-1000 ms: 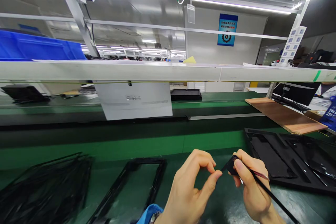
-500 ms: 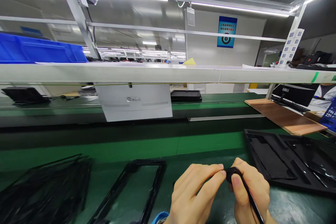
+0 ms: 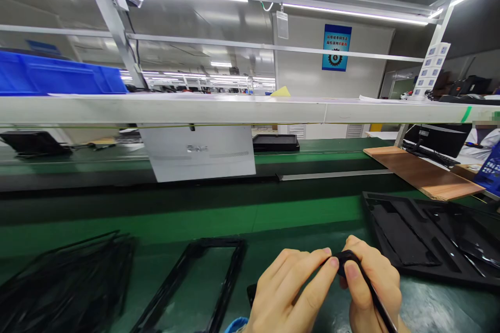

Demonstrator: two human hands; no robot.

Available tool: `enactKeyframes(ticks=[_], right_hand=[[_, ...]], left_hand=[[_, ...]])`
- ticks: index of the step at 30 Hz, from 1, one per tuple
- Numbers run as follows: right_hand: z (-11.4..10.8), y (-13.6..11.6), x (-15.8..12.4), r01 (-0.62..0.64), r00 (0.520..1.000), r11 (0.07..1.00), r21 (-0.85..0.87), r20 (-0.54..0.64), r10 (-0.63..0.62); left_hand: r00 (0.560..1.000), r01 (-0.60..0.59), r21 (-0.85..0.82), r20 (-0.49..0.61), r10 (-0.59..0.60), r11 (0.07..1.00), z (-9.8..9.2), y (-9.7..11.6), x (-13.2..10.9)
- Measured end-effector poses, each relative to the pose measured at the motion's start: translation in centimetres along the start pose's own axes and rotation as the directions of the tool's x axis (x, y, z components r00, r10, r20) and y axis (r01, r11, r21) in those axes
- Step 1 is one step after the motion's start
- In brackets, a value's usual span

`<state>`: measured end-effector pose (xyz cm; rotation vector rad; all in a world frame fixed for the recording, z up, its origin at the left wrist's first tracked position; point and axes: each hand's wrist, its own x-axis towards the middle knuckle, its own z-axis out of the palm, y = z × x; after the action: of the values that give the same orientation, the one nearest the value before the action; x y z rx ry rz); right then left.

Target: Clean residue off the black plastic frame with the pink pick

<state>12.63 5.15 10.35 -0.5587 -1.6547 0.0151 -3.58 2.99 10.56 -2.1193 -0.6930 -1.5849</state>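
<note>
My right hand (image 3: 371,289) is closed around a small black part (image 3: 347,259) and a thin black tool or strip (image 3: 375,299) that runs down past the wrist. My left hand (image 3: 291,294) pinches the same black part from the left, thumb and forefinger pressed together on it. Both hands hover low over the green bench mat (image 3: 219,218). Just left of my hands a black rectangular frame (image 3: 195,283) lies flat on the mat.
A heap of thin black frames (image 3: 62,286) lies at the left. A black moulded tray (image 3: 425,234) sits at the right, a wooden board (image 3: 424,171) behind it. Beyond are a green conveyor (image 3: 312,158), a white shelf (image 3: 234,109), a blue bin (image 3: 58,74) and a person's sleeve (image 3: 482,140).
My left fingers have closed onto the black part that my right hand holds. Both hands have dropped lower in view.
</note>
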Motion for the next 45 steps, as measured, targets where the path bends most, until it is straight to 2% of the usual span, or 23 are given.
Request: enactKeyframes(ticks=[8,12,17,20,25,27,32,37,45], right_hand=[[0.2,-0.1,0.0,0.018,1.0,1.0,0.0,-0.023,-0.018],[0.1,-0.1,-0.3,-0.032,0.999,0.999,0.021,-0.021,0.033],[-0.1,0.0,-0.7,-0.065,0.998,0.996,0.062,-0.003,0.066],[0.0,0.2,-0.8,-0.074,0.997,0.995,0.071,-0.011,0.075],[0.0,0.2,-0.5,-0.014,1.0,1.0,0.022,-0.007,0.014],[0.0,0.0,-0.3,0.01,1.0,1.0,0.011,-0.01,-0.009],[0.1,-0.1,-0.4,-0.021,1.0,0.998,0.054,-0.001,0.022],[0.1,0.1,-0.9,-0.098,0.995,0.994,0.053,-0.013,0.098],[-0.1,0.0,-1.0,-0.112,0.994,0.992,0.052,0.008,0.111]], left_hand=[[0.996,0.045,-0.021,-0.08,-0.047,0.999,0.5,0.6,0.8],[0.996,0.052,-0.037,-0.07,-0.055,0.998,0.6,0.4,0.6],[0.998,-0.014,-0.03,-0.061,0.012,0.999,0.5,0.1,0.0],[0.998,-0.001,-0.001,-0.06,0.001,1.0,0.2,0.0,-0.1],[1.0,-0.02,0.01,-0.009,0.02,1.0,0.0,0.1,0.0],[1.0,0.003,-0.007,-0.026,-0.003,1.0,0.2,0.2,0.0],[0.995,0.032,-0.024,-0.095,-0.034,0.999,0.8,0.5,-0.1],[0.997,0.029,-0.018,-0.077,-0.031,0.999,0.7,0.4,-0.3],[0.998,0.001,0.024,-0.063,0.001,1.0,0.3,0.3,-0.3]])
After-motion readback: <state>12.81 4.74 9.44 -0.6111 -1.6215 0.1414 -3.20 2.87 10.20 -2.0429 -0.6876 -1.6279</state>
